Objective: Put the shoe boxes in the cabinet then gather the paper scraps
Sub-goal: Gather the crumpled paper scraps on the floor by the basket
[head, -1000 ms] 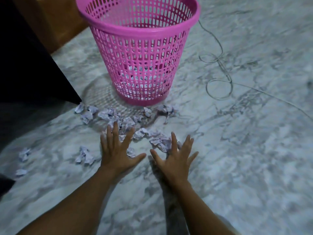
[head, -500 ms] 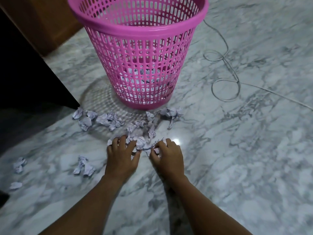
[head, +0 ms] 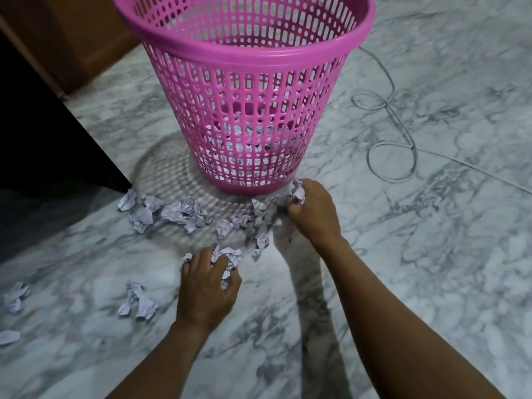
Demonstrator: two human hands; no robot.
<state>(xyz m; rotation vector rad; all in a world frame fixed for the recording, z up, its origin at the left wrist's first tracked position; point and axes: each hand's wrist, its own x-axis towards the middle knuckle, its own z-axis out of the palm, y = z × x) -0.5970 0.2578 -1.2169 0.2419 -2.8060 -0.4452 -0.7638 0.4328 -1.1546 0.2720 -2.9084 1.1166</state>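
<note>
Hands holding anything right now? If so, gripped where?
Both: left hand curls its fingers round a clump of scraps. The right hand grips a single scrap by its lower part, top sticking out, beside the basket.

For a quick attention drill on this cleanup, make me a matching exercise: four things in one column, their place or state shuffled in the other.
1 left hand
2 right hand
3 pink basket
4 cable

A lies looped on the floor
B grips a paper scrap beside the basket's base
C stands upright beyond both hands
D grips scraps nearer the camera

Pairs: 1-D, 2-B, 3-C, 4-A
</note>
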